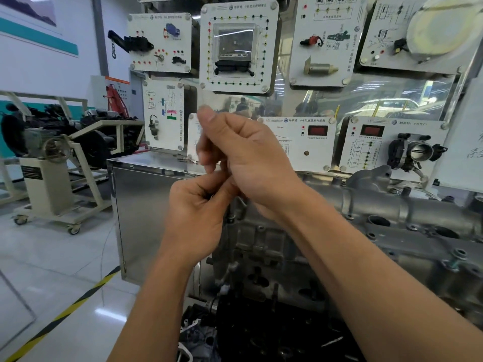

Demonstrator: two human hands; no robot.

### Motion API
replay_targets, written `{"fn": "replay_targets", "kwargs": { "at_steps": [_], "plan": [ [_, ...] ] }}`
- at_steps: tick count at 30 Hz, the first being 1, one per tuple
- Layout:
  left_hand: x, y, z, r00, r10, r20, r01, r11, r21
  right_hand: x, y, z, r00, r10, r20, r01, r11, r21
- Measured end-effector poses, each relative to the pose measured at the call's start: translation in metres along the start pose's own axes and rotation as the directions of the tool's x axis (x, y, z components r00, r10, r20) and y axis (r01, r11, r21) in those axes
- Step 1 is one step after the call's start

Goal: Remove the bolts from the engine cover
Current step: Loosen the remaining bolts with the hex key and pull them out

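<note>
1. Pinching a slim dark shaft (230, 214) with the curled fingers of the left hand (198, 218), just above the near-left end of the engine cover (418, 244).
2. Meeting that spot from above with the right hand (251, 163): fingers curled in, thumb up; cannot tell what, if anything, is gripped there.
3. Cannot tell whether bolt or tool either, with the shaft's top hidden among the fingers.
4. Seems part-way through: open round holes along the silvery cover, yet at least one bolt (456, 257) standing in it toward the right, so probably more to take out.
5. Working beside a polished steel cabinet (156, 205), below a far board of training panels (239, 45) with sensors and red displays.
6. Set in a workshop: glossy pale floor, yellow-and-black stripe (78, 301) at near left, another engine on a wheeled stand (49, 184) far left.
</note>
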State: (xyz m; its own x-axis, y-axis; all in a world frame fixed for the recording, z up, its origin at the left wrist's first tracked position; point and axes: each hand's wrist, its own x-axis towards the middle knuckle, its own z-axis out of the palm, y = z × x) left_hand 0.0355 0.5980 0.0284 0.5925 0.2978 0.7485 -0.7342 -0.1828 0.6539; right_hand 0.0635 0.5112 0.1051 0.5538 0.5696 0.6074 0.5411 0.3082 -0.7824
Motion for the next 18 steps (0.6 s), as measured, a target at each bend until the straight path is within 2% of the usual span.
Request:
{"fn": "replay_targets", "kwargs": {
  "at_steps": [6, 12, 15, 18],
  "plan": [
    [0.001, -0.001, 0.001, 1.000, 0.012, 0.004, -0.012, 1.000, -0.007, -0.008, -0.007, -0.011, 0.994, 0.024, 0.106, -0.041, 0.986, 0.159],
    [0.001, 0.000, 0.001, 1.000, -0.003, 0.023, 0.003, 1.000, -0.012, -0.011, 0.003, -0.015, 0.998, 0.047, 0.037, -0.053, 0.981, 0.186],
    [0.001, -0.002, -0.001, 1.000, 0.011, 0.022, -0.011, 1.000, 0.000, -0.010, 0.008, -0.014, 1.000, 0.001, -0.019, 0.002, 0.982, 0.188],
    [0.002, -0.004, -0.002, 1.000, 0.024, 0.009, -0.024, 1.000, 0.010, -0.010, 0.010, -0.015, 0.998, -0.009, -0.058, 0.027, 0.950, 0.311]
  ]
}}
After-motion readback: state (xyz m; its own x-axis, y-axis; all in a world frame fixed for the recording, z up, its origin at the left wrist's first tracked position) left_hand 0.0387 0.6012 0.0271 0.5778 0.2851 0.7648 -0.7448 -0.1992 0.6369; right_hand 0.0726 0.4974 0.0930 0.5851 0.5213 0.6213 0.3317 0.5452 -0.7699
